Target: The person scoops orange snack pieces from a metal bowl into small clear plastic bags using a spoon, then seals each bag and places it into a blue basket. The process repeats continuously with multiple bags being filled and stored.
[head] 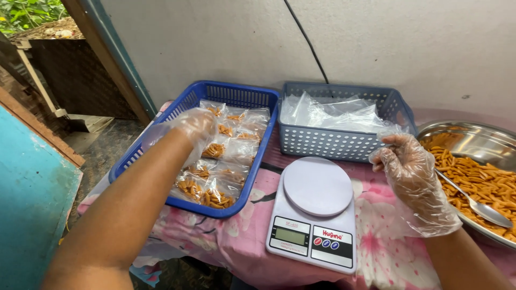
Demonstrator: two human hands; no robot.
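- Left hand, gloved in thin clear plastic, reaching out over the blue basket on the left; fingers curled loosely down onto the filled snack packets, whether pinching one or only touching, cannot tell.
- Packets lying in rough rows down the basket, near to far, small clear bags of orange-brown fried sticks; long axis of the basket running from near-left to far-right, much in line with the left forearm.
- Right hand, also gloved, raised at the right of the scene beside the near-right corner of the grey basket; fingers bent with thumb and fingertips drawn together, seemingly nothing but glove film between them, though hard to tell.
- Grey basket holding a loose heap of empty clear bags, just far-left of the right hand and well apart from the left hand.
- White kitchen scale between the two hands on the floral-covered surface, round platform bare.
- Steel tray at far right, heaped with loose fried sticks, a spoon resting in them, just right of the right hand.
- Right hand clearly the nearer one to bags, spoon and tray; left hand the nearer one to the filled packets.
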